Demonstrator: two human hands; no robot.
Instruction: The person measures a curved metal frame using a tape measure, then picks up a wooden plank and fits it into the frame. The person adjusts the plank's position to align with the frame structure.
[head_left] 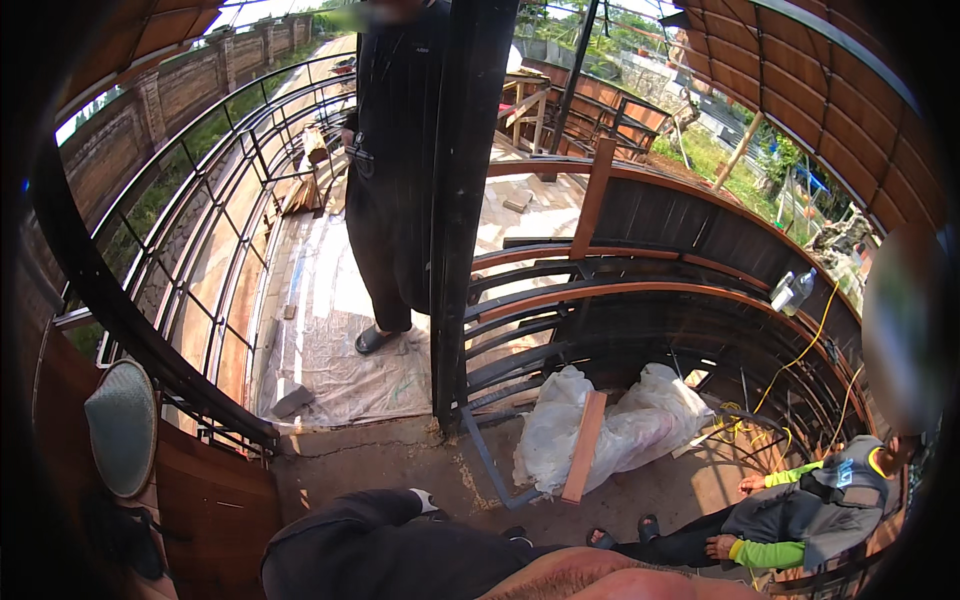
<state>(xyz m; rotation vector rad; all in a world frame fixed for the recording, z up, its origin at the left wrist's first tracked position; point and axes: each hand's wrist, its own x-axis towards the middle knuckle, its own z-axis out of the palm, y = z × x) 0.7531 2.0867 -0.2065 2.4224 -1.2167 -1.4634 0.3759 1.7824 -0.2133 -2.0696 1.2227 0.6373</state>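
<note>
Neither of my hands shows. Only a stretch of my bare arm (600, 580) crosses the lower edge, and its hand lies outside the picture. Above it are my legs in dark trousers (390, 550), with the tips of my footwear just past them on the concrete floor. Ahead and to the right, a crumpled pale plastic sack (650, 415) rests on the floor. A reddish-brown board (585, 450) leans across its front. Beside the sack lies a bent dark metal bar (487, 465).
A black post (465, 220) stands ahead; a person in dark clothes (395, 200) is behind it. Another person in a grey vest and lime sleeves (810, 505) sits right, near yellow cable (745, 430). Metal railings (200, 240) curve left. A conical hat (122, 428) hangs left.
</note>
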